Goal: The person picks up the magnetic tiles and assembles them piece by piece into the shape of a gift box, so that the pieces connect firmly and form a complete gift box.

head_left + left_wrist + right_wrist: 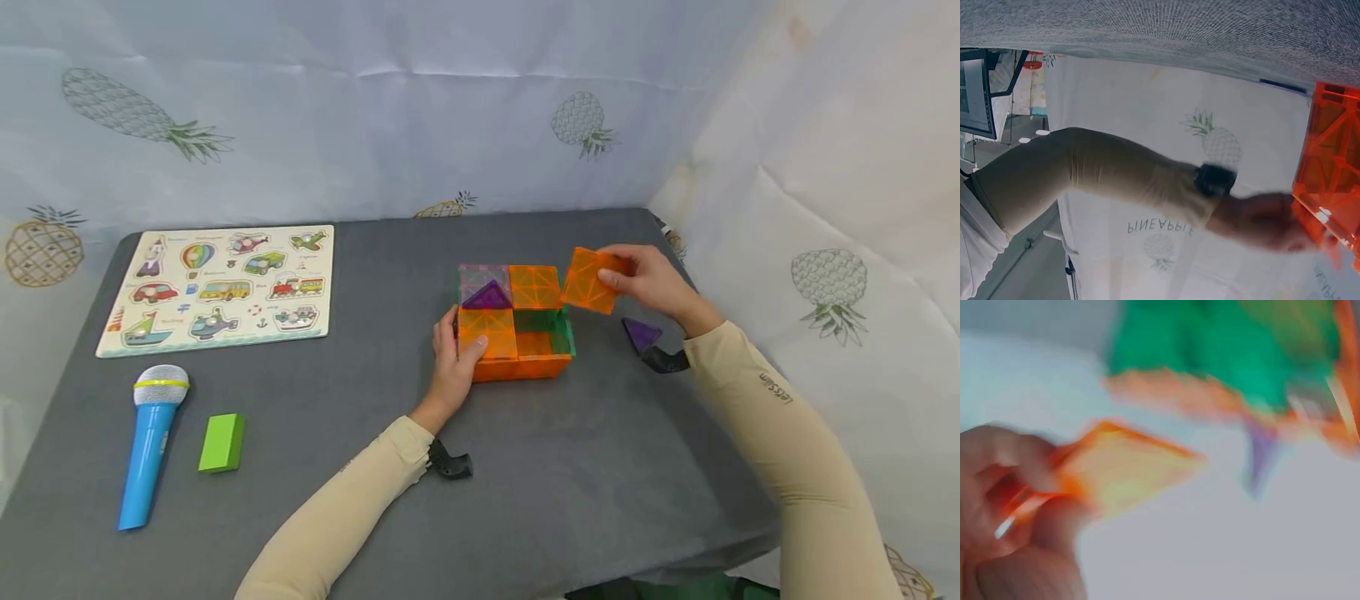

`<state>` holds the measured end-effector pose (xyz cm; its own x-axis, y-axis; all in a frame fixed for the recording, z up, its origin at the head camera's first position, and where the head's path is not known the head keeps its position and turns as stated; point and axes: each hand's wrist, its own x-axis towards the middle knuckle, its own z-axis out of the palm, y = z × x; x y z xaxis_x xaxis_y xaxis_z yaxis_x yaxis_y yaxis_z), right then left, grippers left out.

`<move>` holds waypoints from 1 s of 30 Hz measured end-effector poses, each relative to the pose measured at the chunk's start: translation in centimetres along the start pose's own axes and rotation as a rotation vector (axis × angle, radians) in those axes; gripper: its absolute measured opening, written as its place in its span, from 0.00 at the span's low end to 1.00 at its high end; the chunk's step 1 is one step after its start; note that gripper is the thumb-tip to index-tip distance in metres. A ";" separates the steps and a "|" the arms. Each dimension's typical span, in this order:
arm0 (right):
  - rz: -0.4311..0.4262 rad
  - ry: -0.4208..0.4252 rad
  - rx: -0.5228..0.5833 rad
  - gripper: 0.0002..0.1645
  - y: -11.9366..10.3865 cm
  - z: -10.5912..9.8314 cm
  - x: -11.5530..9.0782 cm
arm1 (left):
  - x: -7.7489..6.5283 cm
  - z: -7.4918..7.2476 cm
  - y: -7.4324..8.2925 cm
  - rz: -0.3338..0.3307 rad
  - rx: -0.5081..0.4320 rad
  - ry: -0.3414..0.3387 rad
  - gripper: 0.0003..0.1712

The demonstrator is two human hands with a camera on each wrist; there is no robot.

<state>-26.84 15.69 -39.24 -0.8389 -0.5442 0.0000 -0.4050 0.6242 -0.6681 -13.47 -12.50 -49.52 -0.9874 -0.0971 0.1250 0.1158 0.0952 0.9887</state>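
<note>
A low box of magnetic tiles stands on the table, with orange and green walls. Square tiles cover part of its top; the front right square is uncovered. A purple triangle tile sits on top at the back left. My left hand grips the box's left side, thumb on the front left top tile. Right of the box, my right hand pinches an orange square magnetic tile, tilted beside the back right corner. In the right wrist view this tile is blurred.
Another purple triangle tile lies on the table below my right hand. To the left are a picture puzzle board, a blue toy microphone and a green block. A pineapple-print cloth hangs behind the table.
</note>
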 end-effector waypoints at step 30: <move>-0.135 0.000 -0.182 0.20 -2.6 4.5 -0.6 | -1.7 0.9 4.5 -0.039 0.018 0.057 0.36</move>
<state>-23.63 11.89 -40.91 -0.7727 -0.6297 0.0800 -0.5725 0.6368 -0.5165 -11.40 -11.03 -45.37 -0.9833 -0.1577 0.0912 0.0746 0.1084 0.9913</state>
